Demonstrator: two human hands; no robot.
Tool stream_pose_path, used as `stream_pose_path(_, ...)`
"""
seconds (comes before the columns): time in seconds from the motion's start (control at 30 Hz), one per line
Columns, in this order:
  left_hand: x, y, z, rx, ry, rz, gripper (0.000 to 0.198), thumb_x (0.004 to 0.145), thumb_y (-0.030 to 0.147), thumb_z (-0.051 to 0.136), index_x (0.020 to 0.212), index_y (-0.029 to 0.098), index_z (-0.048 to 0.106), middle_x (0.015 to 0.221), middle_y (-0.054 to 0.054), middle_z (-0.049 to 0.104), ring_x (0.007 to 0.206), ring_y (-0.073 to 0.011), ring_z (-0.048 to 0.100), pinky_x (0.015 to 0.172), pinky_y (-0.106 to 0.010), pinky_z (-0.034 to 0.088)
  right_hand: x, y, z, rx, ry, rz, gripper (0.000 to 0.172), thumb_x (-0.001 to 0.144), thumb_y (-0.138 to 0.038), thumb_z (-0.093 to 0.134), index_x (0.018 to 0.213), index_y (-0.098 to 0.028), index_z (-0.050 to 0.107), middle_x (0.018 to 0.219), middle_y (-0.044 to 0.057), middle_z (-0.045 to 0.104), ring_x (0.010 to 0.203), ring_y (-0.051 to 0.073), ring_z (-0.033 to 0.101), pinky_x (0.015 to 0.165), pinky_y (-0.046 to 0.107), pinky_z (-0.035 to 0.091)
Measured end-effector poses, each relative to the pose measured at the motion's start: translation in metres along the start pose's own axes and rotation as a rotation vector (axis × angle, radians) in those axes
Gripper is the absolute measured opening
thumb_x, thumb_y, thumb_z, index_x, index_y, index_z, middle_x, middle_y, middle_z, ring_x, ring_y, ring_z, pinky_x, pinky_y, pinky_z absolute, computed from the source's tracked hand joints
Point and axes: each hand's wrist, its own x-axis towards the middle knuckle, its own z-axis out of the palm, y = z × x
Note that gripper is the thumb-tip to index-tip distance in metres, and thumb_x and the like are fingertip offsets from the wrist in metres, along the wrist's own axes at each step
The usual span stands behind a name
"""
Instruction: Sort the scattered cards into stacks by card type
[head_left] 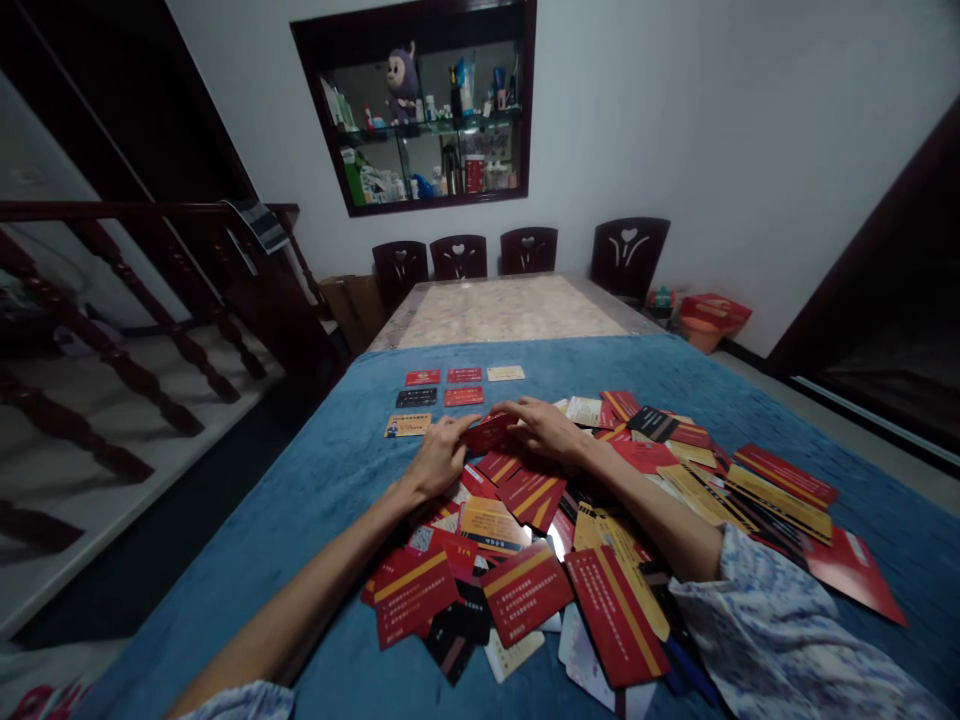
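Observation:
Between my two hands a red card (489, 432) is held at the far edge of a loose heap of cards. My left hand (442, 455) grips its left end, fingers closed on it. At its right end, my right hand (546, 428) has its fingers curled round the card. Red cards with gold stripes (531, 492), yellow cards (491, 525) and black cards lie overlapping below and around my forearms. Beyond my left hand, several cards sit apart in short rows, among them a black card (416, 398), a cream card (505, 373) and a yellow card (407, 425).
A blue cloth (300, 500) covers the near part of the table, and a pale patterned top (517, 305) shows beyond it. Dark chairs (628, 255) stand at the far end. A wooden railing (112, 260) runs along the left. A red bag (716, 310) sits in a bin at the right.

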Motion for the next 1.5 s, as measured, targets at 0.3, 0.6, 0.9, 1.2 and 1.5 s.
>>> stream_pose_path(0.3,-0.002,0.0,0.005,-0.013,0.031,-0.027,0.049,0.078,0.0,0.047,0.12,0.022,0.062,0.098,-0.005,0.064,0.094,-0.0193,0.058,0.093,-0.037,0.047,-0.002,0.0,0.003,-0.014,0.014,-0.048,0.045,0.084,-0.01,0.053,0.128,-0.02,0.057,0.103,0.01,0.068,0.093,0.022,0.059,0.079,0.031,0.043)
stream_pose_path(0.6,-0.006,0.002,0.014,0.031,0.02,-0.052,0.046,0.082,0.007,0.052,0.126,0.02,0.054,0.1,-0.006,0.065,0.096,-0.0221,0.06,0.092,-0.039,0.047,-0.004,0.002,0.006,-0.079,-0.012,-0.048,0.054,0.079,-0.011,0.054,0.131,-0.021,0.053,0.11,0.01,0.07,0.096,0.024,0.064,0.081,0.033,0.044)
stream_pose_path(0.9,-0.007,0.004,0.016,0.003,0.057,-0.061,0.045,0.082,0.006,0.049,0.125,0.019,0.053,0.102,-0.007,0.066,0.096,-0.0221,0.06,0.092,-0.04,0.047,-0.002,0.006,0.012,-0.052,0.017,-0.054,0.056,0.079,-0.009,0.057,0.134,-0.02,0.05,0.117,0.012,0.066,0.105,0.025,0.06,0.087,0.036,0.042)
stream_pose_path(1.2,-0.004,0.002,0.013,-0.033,0.066,-0.1,0.05,0.084,0.007,0.046,0.132,0.022,0.052,0.117,-0.007,0.066,0.107,-0.0221,0.059,0.101,-0.043,0.043,0.0,-0.001,0.006,-0.109,0.013,-0.047,0.058,0.078,-0.015,0.059,0.135,-0.015,0.048,0.115,0.015,0.059,0.103,0.026,0.055,0.085,0.036,0.042)
stream_pose_path(1.5,-0.002,0.004,0.005,-0.006,0.037,-0.076,0.065,0.079,0.011,0.057,0.142,0.02,0.044,0.128,-0.01,0.062,0.116,-0.0269,0.053,0.104,-0.047,0.039,0.001,-0.002,0.004,-0.153,0.03,-0.018,0.056,0.084,-0.028,0.062,0.136,-0.015,0.047,0.115,0.016,0.06,0.103,0.027,0.056,0.084,0.036,0.041)
